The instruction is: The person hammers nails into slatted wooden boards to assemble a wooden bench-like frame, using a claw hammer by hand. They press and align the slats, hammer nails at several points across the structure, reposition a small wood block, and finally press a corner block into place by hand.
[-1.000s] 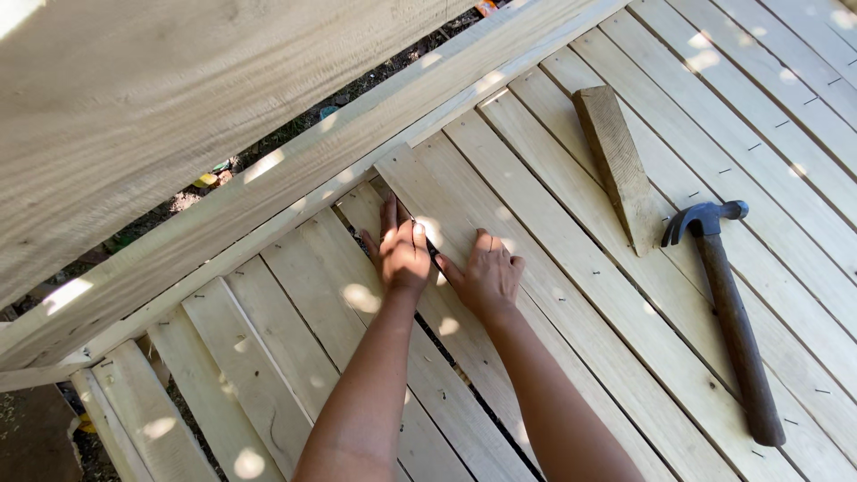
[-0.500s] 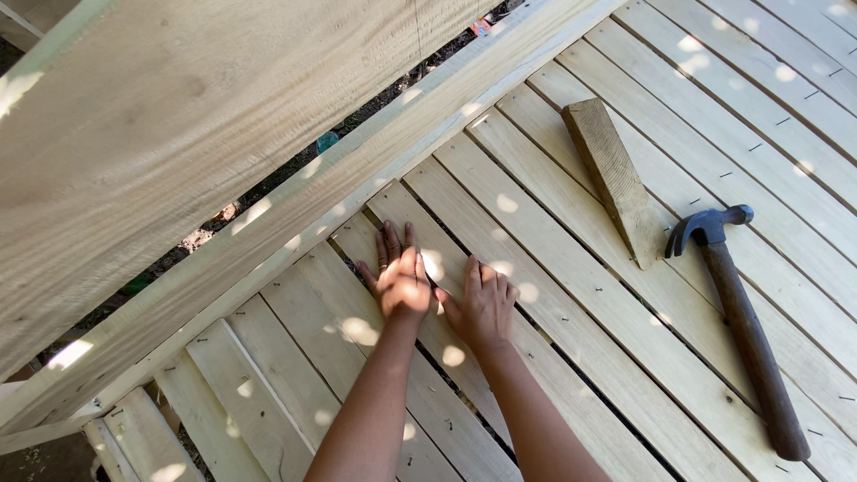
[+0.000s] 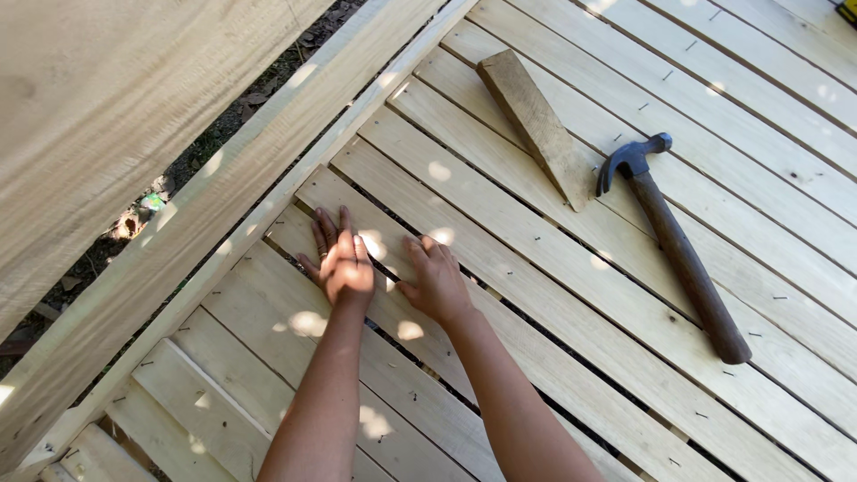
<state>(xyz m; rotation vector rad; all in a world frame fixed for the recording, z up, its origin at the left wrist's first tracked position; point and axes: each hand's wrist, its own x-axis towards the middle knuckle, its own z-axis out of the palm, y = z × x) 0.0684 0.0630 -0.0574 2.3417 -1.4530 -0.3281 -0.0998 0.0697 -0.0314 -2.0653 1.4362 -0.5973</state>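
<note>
The left hand (image 3: 342, 259) lies flat, fingers spread, on a pale deck board (image 3: 402, 268), holding nothing. Just beside it the right hand (image 3: 435, 281) presses palm-down on the same board, fingers loosely splayed and empty. Up and to the right of both hands lies a short wooden block (image 3: 536, 125), and beyond it a claw hammer (image 3: 678, 250) rests on the planks.
</note>
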